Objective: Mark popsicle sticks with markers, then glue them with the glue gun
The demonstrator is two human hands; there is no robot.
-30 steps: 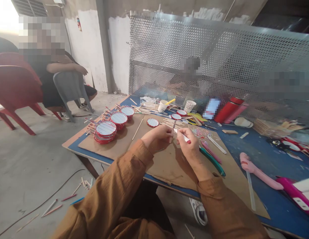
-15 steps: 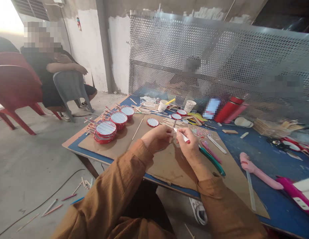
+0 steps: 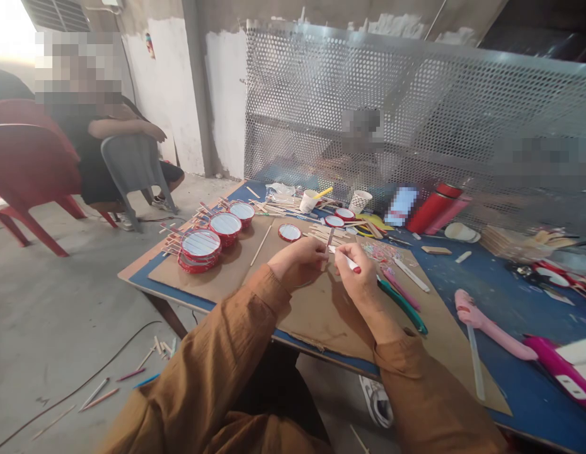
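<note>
My left hand (image 3: 312, 255) is closed on a small flat wooden stick (image 3: 329, 237) that stands up from the fingers. Pinched in my right hand (image 3: 358, 271) is a white marker pen (image 3: 351, 264) with a red end. The pen's tip meets the stick or lies very near it; which of these I cannot tell. Beyond my left hand, a small red-rimmed drum (image 3: 290, 232) with a white face lies on the cardboard sheet (image 3: 227, 284). Green-handled pliers (image 3: 402, 305) and a pink pen (image 3: 401, 289) lie beside my right wrist.
Stacked red drums with wooden sticks (image 3: 201, 244) stand at the left. Paper cups (image 3: 308, 201), loose wooden sticks (image 3: 328, 234) and a red bottle (image 3: 432, 208) line the back, before a perforated metal screen (image 3: 302, 101). A pink glue gun (image 3: 491, 334) lies right. A person sits on a grey chair (image 3: 132, 164).
The marker and my right fingers shift very slightly at the stick. My left hand and the things on the table stay where they were.
</note>
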